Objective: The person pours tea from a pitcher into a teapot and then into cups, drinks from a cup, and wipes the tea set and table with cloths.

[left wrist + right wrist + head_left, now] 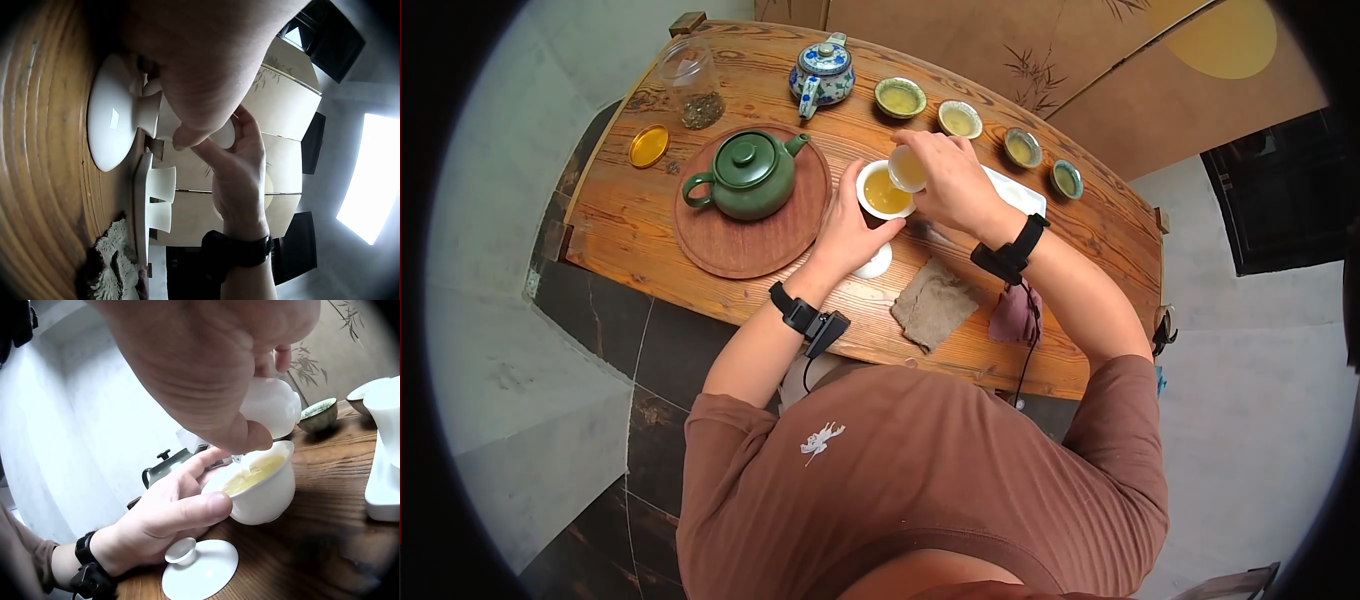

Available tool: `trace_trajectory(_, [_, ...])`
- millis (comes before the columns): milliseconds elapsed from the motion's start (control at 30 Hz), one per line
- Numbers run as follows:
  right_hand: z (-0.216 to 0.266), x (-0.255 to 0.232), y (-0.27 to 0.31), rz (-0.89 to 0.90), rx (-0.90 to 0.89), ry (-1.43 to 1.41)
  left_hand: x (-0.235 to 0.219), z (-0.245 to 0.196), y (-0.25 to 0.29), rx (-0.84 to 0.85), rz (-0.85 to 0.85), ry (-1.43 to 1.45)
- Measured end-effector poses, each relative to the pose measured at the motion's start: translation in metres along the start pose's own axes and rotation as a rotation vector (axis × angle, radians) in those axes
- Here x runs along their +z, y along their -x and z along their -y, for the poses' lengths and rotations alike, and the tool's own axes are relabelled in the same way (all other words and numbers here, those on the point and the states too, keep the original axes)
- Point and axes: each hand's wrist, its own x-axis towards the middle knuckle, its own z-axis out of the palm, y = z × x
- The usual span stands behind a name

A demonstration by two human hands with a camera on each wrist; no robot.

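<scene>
White cup [907, 170], pinched in the right hand's [958, 186] grip, should tip low and slowly over the two o'clock rim of the bowl [265, 499] the left hand [846, 226] clasps.

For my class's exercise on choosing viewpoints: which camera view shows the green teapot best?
The head view: the green teapot shows whole there, with nothing in front of it. The right wrist view shows only part, behind the left hand; the left wrist view shows none of it.

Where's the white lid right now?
Head view: the white lid lies on the table near the picture's centre, just below the left hand's thumb, up and left of the grey cloth.
</scene>
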Motion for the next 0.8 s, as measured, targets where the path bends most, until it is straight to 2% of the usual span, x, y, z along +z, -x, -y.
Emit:
trace_trajectory(367, [0.004,-0.012,-0.007,-0.066,-0.125,0.138,0.001,0.000,-0.001,0.003,0.005,-0.003])
trace_trajectory(800, [0.006,0.002,-0.002,-0.054,-0.215,0.253,0.001,-0.002,0.000,-0.005,-0.007,-0.023])
